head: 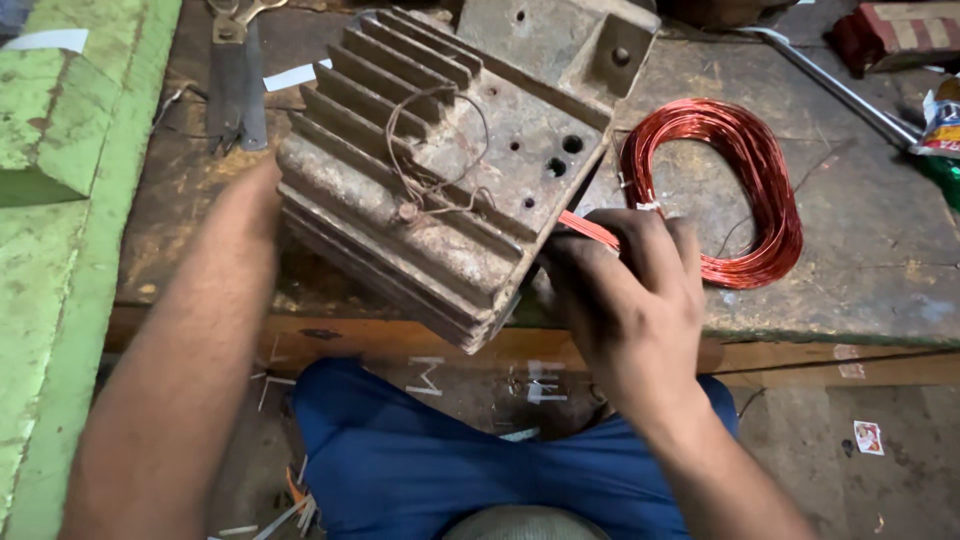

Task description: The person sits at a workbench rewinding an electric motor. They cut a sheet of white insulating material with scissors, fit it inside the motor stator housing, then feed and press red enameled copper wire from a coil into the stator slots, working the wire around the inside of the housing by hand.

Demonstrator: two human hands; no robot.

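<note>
1. The right hand (625, 300) pinches a bundle of copper wire (590, 229) between closed fingers, at the motor housing's edge.
2. The left hand is hidden behind the finned motor housing (440, 180) (its grip cannot be told).
3. Beyond the right hand, a copper wire coil (750, 190) lies on the worktop (880, 250).

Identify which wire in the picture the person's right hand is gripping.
The shiny red copper wire coil, pinched by the right hand; the thin dull wire lies untouched on the ribbed grey metal housing.

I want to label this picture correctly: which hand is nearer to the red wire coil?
Right. The right hand grips strands of the wire coil at its near-left end. The left hand is hidden behind the finned metal housing, on its far side from the coil.
</note>
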